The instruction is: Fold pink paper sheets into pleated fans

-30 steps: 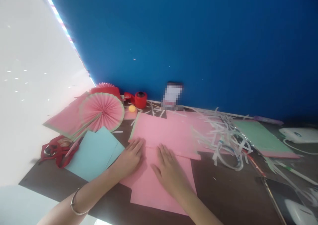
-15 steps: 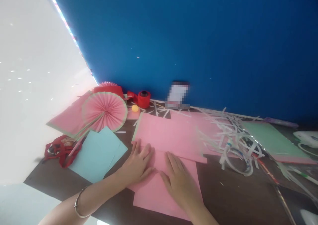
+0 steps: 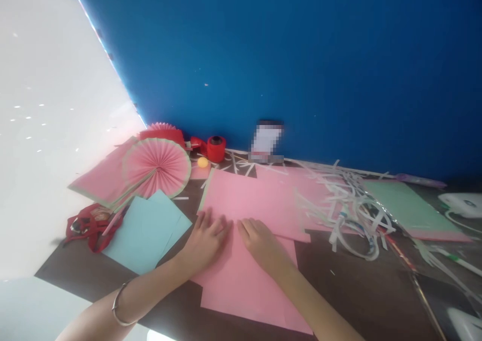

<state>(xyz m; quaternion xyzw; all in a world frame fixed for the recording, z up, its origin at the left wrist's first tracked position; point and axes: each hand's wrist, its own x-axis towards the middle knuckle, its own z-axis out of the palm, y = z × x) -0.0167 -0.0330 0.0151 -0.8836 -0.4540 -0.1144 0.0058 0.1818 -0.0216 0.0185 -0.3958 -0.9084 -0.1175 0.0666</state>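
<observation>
A pink paper sheet (image 3: 252, 200) with a narrow pale green left edge lies in front of me, overlapping a second pink sheet (image 3: 241, 296) nearer to me. My left hand (image 3: 207, 240) rests on the near left part of the upper sheet, fingers lying on the paper. Close beside it, my right hand (image 3: 261, 243) presses flat along the same near edge, its fingers stretched out and together. Both hands look open, and nothing shows in them. The paper under my palms is hidden.
At left are a pink pleated fan (image 3: 160, 167), light blue sheets (image 3: 145, 233) and a red strap bundle (image 3: 88, 225). Behind stand a red tape roll (image 3: 216, 150) and a pixelated object (image 3: 265, 140) by the blue wall. White strips (image 3: 350, 200) and a green sheet (image 3: 414, 208) lie right.
My right hand has slid left and slightly away from me along the paper's near edge, closer to my left hand. The left hand has hardly moved; the view shifts slightly.
</observation>
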